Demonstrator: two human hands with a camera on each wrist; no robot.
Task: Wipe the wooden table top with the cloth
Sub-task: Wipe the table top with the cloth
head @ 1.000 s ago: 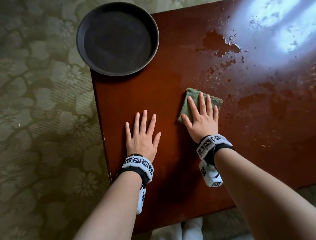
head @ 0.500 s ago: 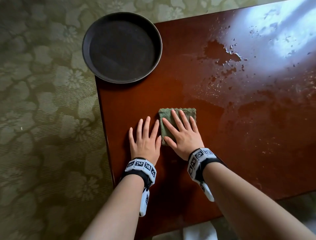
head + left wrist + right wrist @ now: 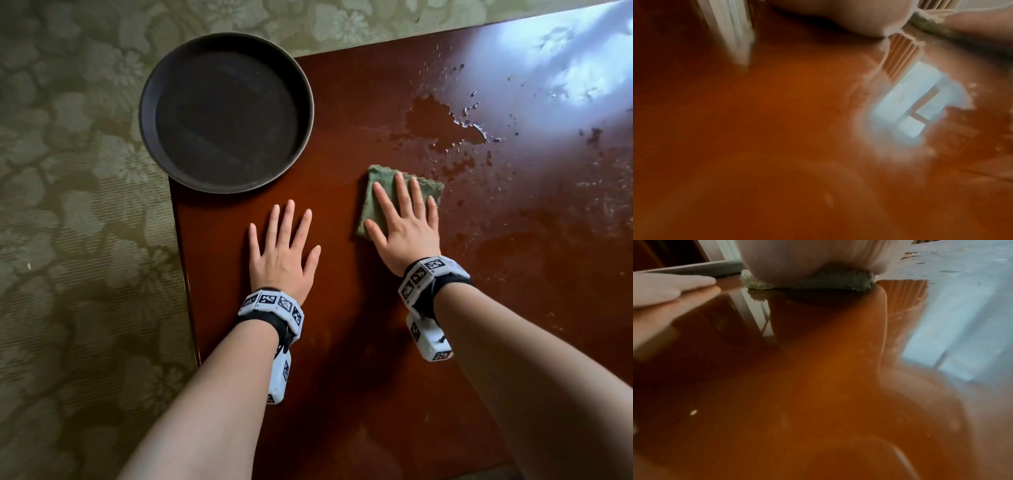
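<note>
A folded green cloth point(image 3: 378, 202) lies on the glossy reddish wooden table top point(image 3: 342, 308). My right hand point(image 3: 404, 219) presses flat on the cloth with straight, spread fingers. My left hand point(image 3: 284, 246) rests flat on the bare wood to the left of the cloth, fingers straight. Wet patches and droplets point(image 3: 442, 126) spread over the table beyond and to the right of the cloth. In the right wrist view the cloth point(image 3: 809, 282) shows squeezed under my palm, with the left hand's fingers point(image 3: 674, 283) at the left edge. The left wrist view is blurred; the cloth point(image 3: 929, 26) shows at top right.
A round dark tray point(image 3: 226, 113) sits on the table's far left corner, overhanging the edge. The table's left edge point(image 3: 185, 274) runs just left of my left hand. Patterned green floor covering point(image 3: 68, 240) lies beyond it. Bright window glare point(image 3: 565, 58) reflects at the far right.
My right hand slid the cloth left, close to the left hand, then back right and a little farther away. The left hand stayed flat in place.
</note>
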